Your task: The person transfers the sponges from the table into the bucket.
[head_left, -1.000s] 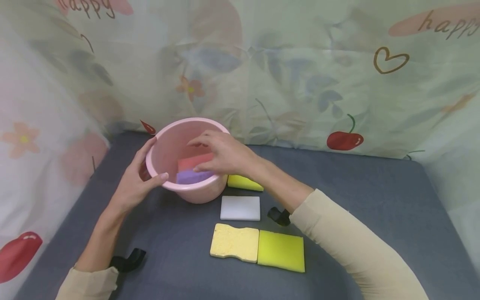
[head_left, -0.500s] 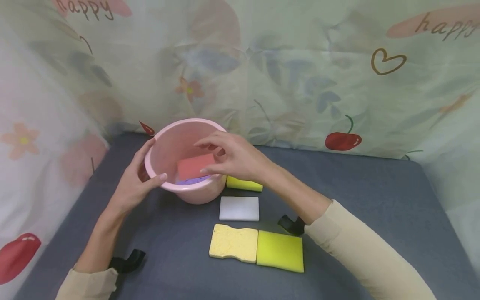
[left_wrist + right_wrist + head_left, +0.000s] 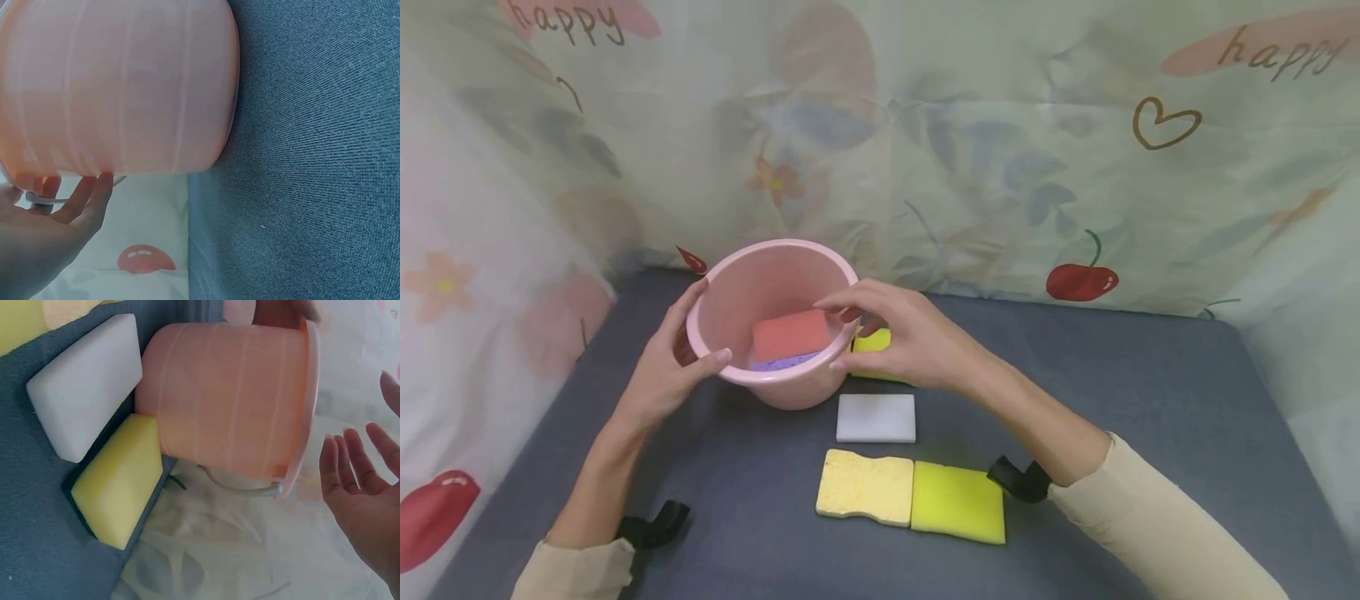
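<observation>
A pink bucket (image 3: pixel 797 390) stands at the back left of the table. My left hand (image 3: pixel 658 375) grips its left side, thumb over the rim and fingers against the outer wall, as the left wrist view also shows. Inside lie a red sponge (image 3: pixel 790 335) and, lower down, a purple sponge (image 3: pixel 782 363). My right hand (image 3: pixel 917 337) hovers at the right rim with fingers parted and nothing held; the right wrist view shows its palm facing the bucket. Below that hand, a yellow sponge (image 3: pixel 122 481) sits beside the bucket, partly hidden in the head view.
In front of the bucket lies a white sponge (image 3: pixel 876 418). Nearer are a pale yellow sponge (image 3: pixel 865 487) with notched sides and a bright yellow one (image 3: pixel 958 502), edge to edge. A patterned curtain (image 3: pixel 985 167) encloses the dark grey table (image 3: pixel 1120 383).
My right hand has let go of the purple sponge, which has dropped lower in the bucket, and has drawn back to the right over the rim. My left hand has kept its grip.
</observation>
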Available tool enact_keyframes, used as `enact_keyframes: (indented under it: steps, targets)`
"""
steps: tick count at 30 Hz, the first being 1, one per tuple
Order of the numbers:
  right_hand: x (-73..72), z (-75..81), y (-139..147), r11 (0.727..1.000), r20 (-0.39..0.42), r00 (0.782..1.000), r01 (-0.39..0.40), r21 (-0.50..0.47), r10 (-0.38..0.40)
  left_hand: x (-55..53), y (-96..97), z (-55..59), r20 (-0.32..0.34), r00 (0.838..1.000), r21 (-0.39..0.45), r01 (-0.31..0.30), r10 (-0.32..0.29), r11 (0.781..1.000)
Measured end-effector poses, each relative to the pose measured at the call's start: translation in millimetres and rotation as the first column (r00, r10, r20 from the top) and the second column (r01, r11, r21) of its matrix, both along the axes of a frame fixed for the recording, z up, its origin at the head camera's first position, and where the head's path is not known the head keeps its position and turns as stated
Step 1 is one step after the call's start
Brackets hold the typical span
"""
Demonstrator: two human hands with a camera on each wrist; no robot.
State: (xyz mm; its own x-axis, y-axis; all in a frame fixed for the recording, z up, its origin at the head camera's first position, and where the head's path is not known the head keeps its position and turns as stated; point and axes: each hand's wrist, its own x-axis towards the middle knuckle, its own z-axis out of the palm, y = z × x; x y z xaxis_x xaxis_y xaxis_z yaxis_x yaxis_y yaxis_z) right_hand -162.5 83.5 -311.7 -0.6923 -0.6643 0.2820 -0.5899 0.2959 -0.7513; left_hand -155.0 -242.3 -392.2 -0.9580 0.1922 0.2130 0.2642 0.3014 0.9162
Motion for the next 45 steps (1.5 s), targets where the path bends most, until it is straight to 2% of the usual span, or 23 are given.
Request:
enact_keyframes:
  steps: [4,15,22,27,36,45]
  targets:
    - [8.3,-1.9,9,1.000,0.034,0.999,0.020,0.024,-0.021,1.2,-1.1,0.1,0.010,1.000,-0.001,-0.005,0.005,1.000]
    - [25.2,-10.6,37,0.994,0.031,0.996,0.080,0.070,-0.082,-0.9,0.5,0.0,0.012,1.000,0.012,0.007,-0.007,1.000]
    - [38.3,-19.9,54,0.988,0.063,0.991,0.110,0.112,-0.118,-1.2,2.3,2.4,0.018,1.000,0.006,-0.003,0.003,1.000]
    - [48.1,-30.0,65,0.982,0.094,0.984,0.135,0.133,-0.149,0.1,2.0,2.7,0.019,1.000,-0.011,-0.019,0.019,1.000]
    - [63.2,-51.2,84,0.974,0.126,0.973,0.174,0.143,-0.192,4.3,2.4,5.7,0.042,0.999,-0.021,-0.008,0.008,1.000]
    - [79.1,-73.9,101,0.965,0.162,0.958,0.210,0.155,-0.235,7.0,4.0,7.1,0.026,0.999,-0.052,-0.025,0.026,0.998]
